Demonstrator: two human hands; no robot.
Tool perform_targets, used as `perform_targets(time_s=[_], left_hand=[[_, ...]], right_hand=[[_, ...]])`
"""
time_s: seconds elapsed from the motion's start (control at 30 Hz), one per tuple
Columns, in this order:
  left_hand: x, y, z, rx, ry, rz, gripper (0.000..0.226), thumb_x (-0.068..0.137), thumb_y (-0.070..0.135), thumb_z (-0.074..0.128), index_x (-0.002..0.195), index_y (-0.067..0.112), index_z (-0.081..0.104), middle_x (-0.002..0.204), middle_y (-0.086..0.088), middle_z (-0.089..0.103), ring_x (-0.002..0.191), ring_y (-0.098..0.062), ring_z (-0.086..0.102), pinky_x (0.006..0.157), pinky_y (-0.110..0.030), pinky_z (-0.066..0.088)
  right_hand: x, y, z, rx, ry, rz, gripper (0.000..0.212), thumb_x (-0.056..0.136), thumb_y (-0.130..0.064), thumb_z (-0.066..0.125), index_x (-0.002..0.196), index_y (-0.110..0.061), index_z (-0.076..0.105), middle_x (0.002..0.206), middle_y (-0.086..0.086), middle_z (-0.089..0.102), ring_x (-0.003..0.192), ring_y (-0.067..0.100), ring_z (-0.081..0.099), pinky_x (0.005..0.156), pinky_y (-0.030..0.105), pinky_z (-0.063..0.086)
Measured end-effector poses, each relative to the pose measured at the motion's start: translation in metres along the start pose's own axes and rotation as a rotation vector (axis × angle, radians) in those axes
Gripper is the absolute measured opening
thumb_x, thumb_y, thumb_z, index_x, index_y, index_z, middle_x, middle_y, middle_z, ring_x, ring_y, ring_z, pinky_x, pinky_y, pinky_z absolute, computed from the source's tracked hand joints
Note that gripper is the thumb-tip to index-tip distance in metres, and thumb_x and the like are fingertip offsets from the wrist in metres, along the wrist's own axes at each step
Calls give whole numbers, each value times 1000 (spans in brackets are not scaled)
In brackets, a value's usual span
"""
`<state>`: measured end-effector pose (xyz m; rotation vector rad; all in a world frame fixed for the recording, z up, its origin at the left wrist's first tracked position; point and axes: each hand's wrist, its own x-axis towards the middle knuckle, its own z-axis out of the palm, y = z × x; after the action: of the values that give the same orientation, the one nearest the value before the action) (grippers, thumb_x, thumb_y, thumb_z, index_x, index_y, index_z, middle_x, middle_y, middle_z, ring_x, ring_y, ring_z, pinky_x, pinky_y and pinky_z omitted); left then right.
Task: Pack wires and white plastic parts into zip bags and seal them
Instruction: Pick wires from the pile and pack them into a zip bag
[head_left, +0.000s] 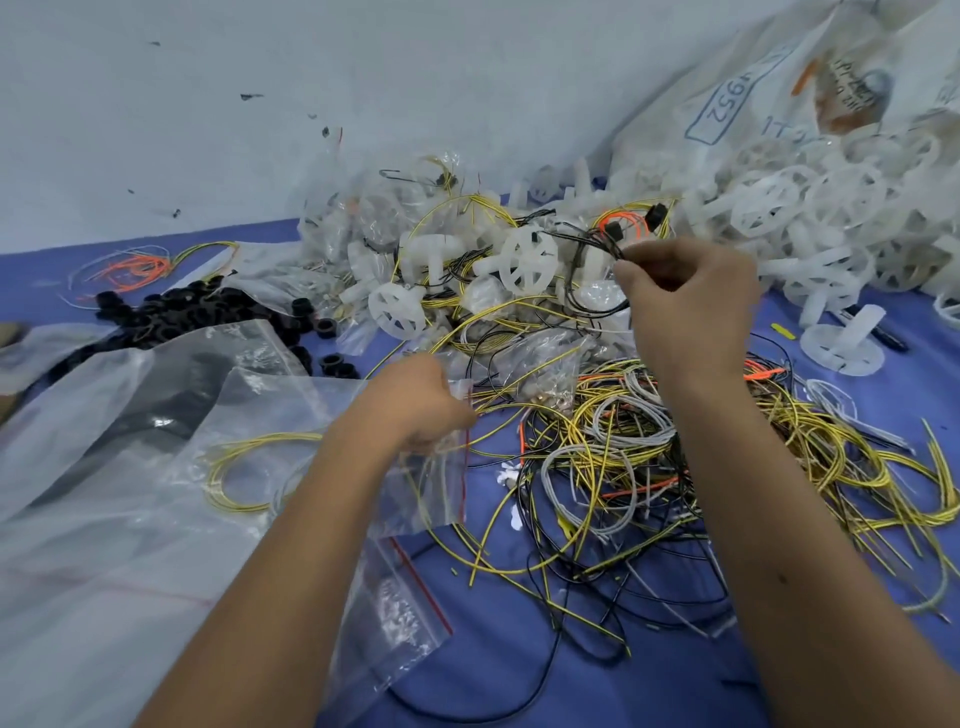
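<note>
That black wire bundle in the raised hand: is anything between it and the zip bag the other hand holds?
Nothing solid. The right hand lifts the black wires above the pile; only loose yellow wires lie across the path to the zip bag gripped by the left hand.

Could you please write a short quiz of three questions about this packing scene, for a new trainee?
1. True or false: the left hand holds the mouth of a clear zip bag with a red seal strip.
2. What does the right hand pinch?
A. a bundle of thin black wires
B. a white plastic wheel
C. a black ring
3. Fill in: the coil already lying inside the bag is made of ____ wire.

Key: 1 true; 2 A; 3 yellow.
</note>
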<state>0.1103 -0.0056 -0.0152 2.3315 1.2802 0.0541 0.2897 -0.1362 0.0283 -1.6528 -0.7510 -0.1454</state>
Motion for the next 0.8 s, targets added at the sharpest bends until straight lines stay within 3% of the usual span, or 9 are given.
perform_targets(time_s=[0.13, 0.23, 0.3, 0.37, 0.47, 0.63, 0.67, 0.73, 0.8], left_hand=[[-3, -9, -20, -337, -90, -87, 16, 93, 9, 70, 82, 2, 60, 55, -7, 67, 47, -19, 69, 45, -26, 55], [-7, -18, -31, -544, -101, -115, 16, 94, 0, 67, 78, -1, 62, 62, -13, 67, 48, -19, 69, 46, -23, 55], [-9, -24, -37, -643, -60, -134, 15, 93, 0, 68, 79, -3, 64, 57, -10, 67, 49, -18, 69, 49, -23, 56], [-8, -27, -41, -728, 30, -155, 13, 92, 0, 69, 81, -5, 66, 53, -9, 65, 47, -18, 68, 49, -24, 57], [-4, -34, -46, -790, 160, -156, 17, 92, 0, 69, 77, -5, 65, 51, -9, 64, 47, -19, 68, 49, -25, 57], [-5, -46, -50, -764, 191, -114, 11, 92, 1, 71, 84, -5, 65, 60, -14, 66, 50, -22, 70, 48, -24, 56], [-5, -48, -49, -752, 164, -110, 15, 92, 2, 72, 82, -6, 64, 61, -15, 67, 52, -23, 71, 49, -24, 56], [-7, -48, -48, -724, 96, -98, 18, 92, 2, 73, 79, -8, 66, 62, -14, 70, 56, -25, 73, 52, -24, 58], [-8, -44, -45, -690, 59, -68, 15, 92, -1, 70, 79, -8, 68, 60, -13, 70, 58, -26, 74, 54, -26, 59]], right_hand=[[-20, -9, 26, 382, -117, 215, 4, 86, -12, 77, 89, -14, 78, 76, 0, 74, 64, 9, 63, 57, 21, 50], [-35, -15, 49, 776, -276, 564, 5, 88, -3, 74, 88, -9, 74, 74, 6, 73, 62, 13, 59, 55, 20, 47], [-46, -15, 67, 806, -303, 630, 3, 89, -2, 72, 89, -5, 73, 77, 12, 72, 55, 9, 55, 53, 20, 45], [-56, -10, 82, 620, -277, 528, 4, 87, -5, 75, 85, -8, 74, 81, 19, 74, 54, 10, 54, 54, 24, 45], [-67, 3, 93, 305, -258, 264, 11, 82, -11, 78, 76, -18, 73, 74, 4, 75, 66, 12, 68, 65, 29, 55], [-76, 16, 94, -101, -370, -131, 9, 84, -10, 74, 84, -19, 76, 65, -18, 62, 61, -4, 60, 62, 6, 45], [-76, 17, 95, -146, -388, -175, 8, 85, -10, 74, 85, -17, 76, 67, -17, 63, 62, -2, 60, 64, 9, 48], [-76, 17, 95, -212, -420, -235, 6, 86, -11, 73, 87, -15, 77, 72, -8, 68, 68, 9, 63, 71, 29, 57], [-77, 15, 94, -196, -442, -237, 5, 86, -14, 75, 89, -18, 77, 72, -11, 67, 66, 5, 61, 69, 29, 56]])
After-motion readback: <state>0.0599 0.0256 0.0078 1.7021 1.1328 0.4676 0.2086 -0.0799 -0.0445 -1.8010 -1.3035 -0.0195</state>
